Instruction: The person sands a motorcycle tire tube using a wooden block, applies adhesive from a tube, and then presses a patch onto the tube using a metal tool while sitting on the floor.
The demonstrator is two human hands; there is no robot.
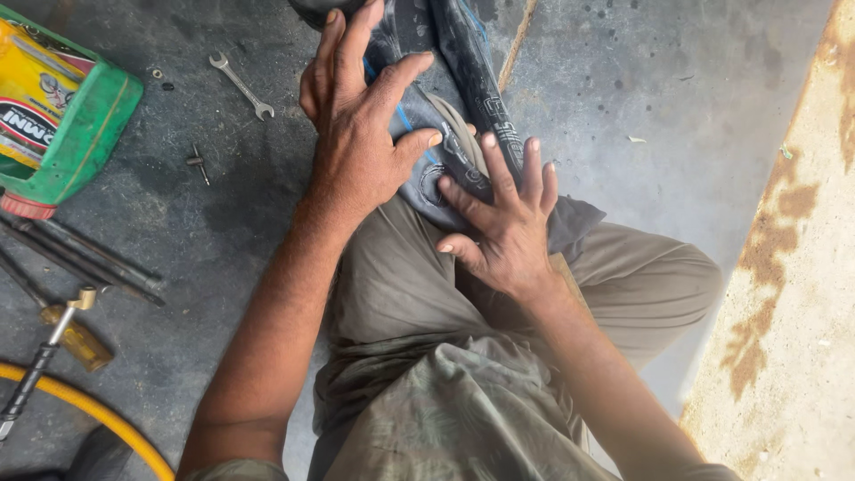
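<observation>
Left hand [356, 134]: it lies flat on the dark rubber tube [459, 107], palm down, fingers spread and pointing up in the view. The thumb reaches to the right over the tube. It presses, it does not close around anything.
Right hand [503, 227]: also open, fingers [499, 174] spread wide, laid on the lower part of the tube where it bends over the knee. It grips nothing.
Dark rubber tube: it is flattened and folded, with pale marks and thin blue lines on it. It lies across the person's knee, under both hands, and runs up toward the top edge of the view. The left hand covers its upper left part, the right hand its lower right part, so the tube passes between and below the two palms.
Trousers [401, 294]: grey-brown cloth, the tube rests on them.
Floor [677, 116]: dark, stained concrete.
Wrench [240, 85]: a small open-end one, on the floor just left of the left hand, not touching it.
Green and yellow canister [62, 111]: it lies at the left edge, well apart from the hands.
Metal rods [85, 258]: below the canister, lying side by side.
Yellow hose [98, 414]: a curved piece at the bottom left; perhaps it belongs to a pump, the view is too poor to tell.
</observation>
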